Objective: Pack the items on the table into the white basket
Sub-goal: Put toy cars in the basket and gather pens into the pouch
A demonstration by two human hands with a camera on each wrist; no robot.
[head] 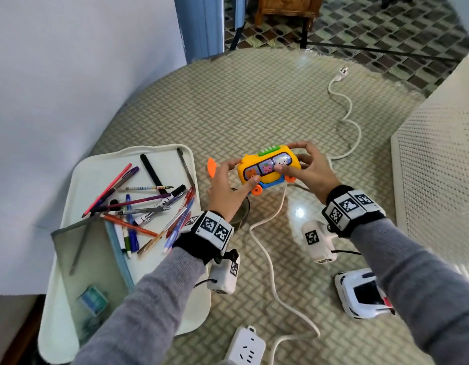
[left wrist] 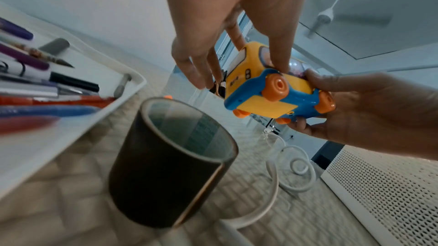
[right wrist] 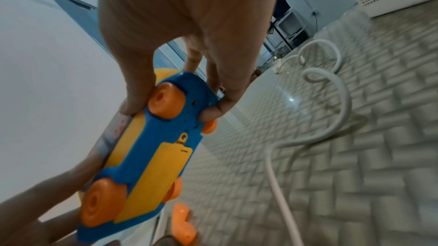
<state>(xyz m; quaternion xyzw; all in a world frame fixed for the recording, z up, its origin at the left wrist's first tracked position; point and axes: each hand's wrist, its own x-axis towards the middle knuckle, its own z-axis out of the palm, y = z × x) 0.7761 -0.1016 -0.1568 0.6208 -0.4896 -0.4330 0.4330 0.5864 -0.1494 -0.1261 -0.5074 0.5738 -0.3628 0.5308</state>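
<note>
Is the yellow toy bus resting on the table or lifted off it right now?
Lifted. Both the left hand and right hand hold the toy bus in the air, and its wheels and underside hang clear of the table.

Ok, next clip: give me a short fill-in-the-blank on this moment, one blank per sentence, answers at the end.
1. The yellow toy bus is held off the table by ____ hands.
2. The bus's wheels are coloured ____.
3. The pens lie on a white ____.
4. The white toy car sits on the table below the ____ forearm.

Answers: both; orange; tray; right
</note>
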